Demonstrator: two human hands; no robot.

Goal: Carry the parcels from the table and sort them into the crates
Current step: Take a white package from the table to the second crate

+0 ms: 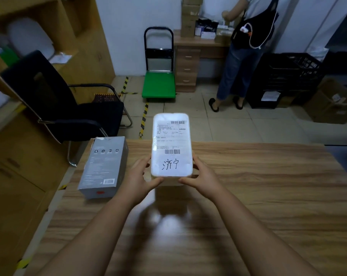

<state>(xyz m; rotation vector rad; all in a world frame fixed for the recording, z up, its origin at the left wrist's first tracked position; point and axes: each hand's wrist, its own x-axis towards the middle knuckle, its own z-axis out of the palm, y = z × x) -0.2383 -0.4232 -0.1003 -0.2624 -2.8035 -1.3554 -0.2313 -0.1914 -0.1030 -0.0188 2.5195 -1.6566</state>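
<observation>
Small print on the parcel [171,145] label is unreadable; only the barcodes and two big handwritten characters near the bottom come through. The label is overexposed, so the wrapping under it is hard to tell. My fingers on both sides go under the parcel and are hidden; only thumbs and knuckles show. Both my forearms are cut off at the near edge.

I hold the parcel up above the table [268,196], label facing me, long side pointing away. My left hand [137,181] grips its near-left corner, thumb curled along the edge. My right hand [203,179] grips the near-right corner the same way. A blurry shadow lies on the wood below it.

The table is wood-grain and glossy. A grey box [104,168] lies flat at its left edge, well apart from my left hand.

Beyond the far edge is tiled floor with yellow-black tape. A black chair [55,104] stands just left of the table's far-left corner. A green trolley [159,84] is parked against the far wall beside a wooden desk [188,62]. Another person [246,52] stands at that desk, back to me. Stacked black crates [288,76] sit far right, cardboard boxes [334,102] beside them. Open floor lies between the table and the crates.
</observation>
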